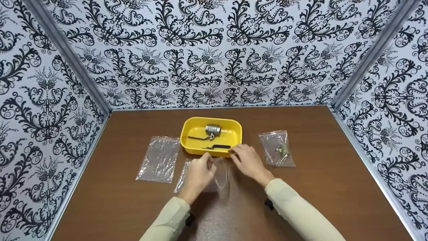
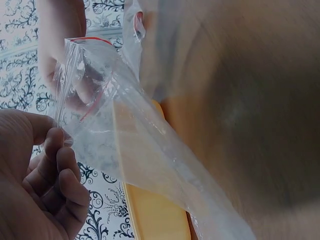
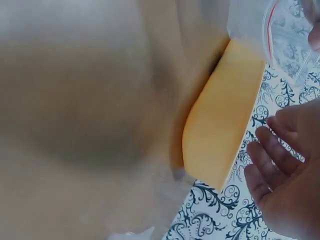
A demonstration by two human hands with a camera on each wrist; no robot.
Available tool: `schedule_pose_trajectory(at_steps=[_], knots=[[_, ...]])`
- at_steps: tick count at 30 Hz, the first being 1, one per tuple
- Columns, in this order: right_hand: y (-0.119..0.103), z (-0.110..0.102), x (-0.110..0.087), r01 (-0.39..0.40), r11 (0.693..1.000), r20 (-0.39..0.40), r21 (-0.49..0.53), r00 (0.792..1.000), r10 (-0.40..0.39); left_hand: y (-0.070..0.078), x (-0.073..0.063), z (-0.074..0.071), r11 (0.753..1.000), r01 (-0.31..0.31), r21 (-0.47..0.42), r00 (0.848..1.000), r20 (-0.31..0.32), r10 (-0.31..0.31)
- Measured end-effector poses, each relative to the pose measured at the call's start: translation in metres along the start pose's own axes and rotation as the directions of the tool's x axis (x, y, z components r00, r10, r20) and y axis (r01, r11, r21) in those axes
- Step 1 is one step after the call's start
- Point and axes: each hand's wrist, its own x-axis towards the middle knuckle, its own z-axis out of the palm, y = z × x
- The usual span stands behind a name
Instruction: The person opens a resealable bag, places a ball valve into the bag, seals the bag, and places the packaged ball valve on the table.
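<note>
My left hand [image 1: 199, 172] pinches the rim of a clear zip bag [image 2: 145, 150] with a red line along its top; the bag hangs in front of the tray, its mouth spread apart. My right hand [image 1: 248, 160] holds nothing, its fingers loosely bent beside the front right corner of the yellow tray [image 1: 230, 134]. Inside the tray lie a metal ball valve [image 1: 212, 129], a lever handle [image 1: 198, 137] beside it and another lever handle with a dark grip [image 1: 221, 146] near the front wall.
A flat clear zip bag [image 1: 158, 160] lies left of the tray on the brown table [image 1: 287, 214]. To the right lies another zip bag [image 1: 272, 144] with small greenish and metallic parts in it. Patterned wall panels [image 1: 214, 67] stand at the back and both sides.
</note>
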Motion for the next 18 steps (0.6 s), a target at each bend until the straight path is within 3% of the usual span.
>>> schedule_pose_trajectory(at_steps=[4, 6, 12, 18], knots=[[-0.003, 0.004, 0.015, 0.103, 0.99, 0.13, -0.096, 0.987, -0.09, -0.001, 0.002, -0.001, 1.0, -0.015, 0.019, 0.999, -0.028, 0.015], [-0.006, 0.008, 0.023, 0.118, 0.988, 0.19, -0.098, 0.977, -0.098, -0.002, 0.003, -0.001, 1.0, -0.019, 0.02, 0.999, -0.031, 0.019], [-0.014, 0.022, 0.047, 0.047, 0.999, 0.241, -0.024, 0.97, -0.04, -0.006, 0.005, -0.001, 0.999, 0.023, 0.026, 1.0, -0.003, -0.023], [-0.013, 0.031, 0.057, 0.018, 1.0, 0.38, 0.0, 0.925, -0.016, -0.008, 0.003, 0.0, 0.998, 0.049, 0.026, 0.999, 0.002, -0.049]])
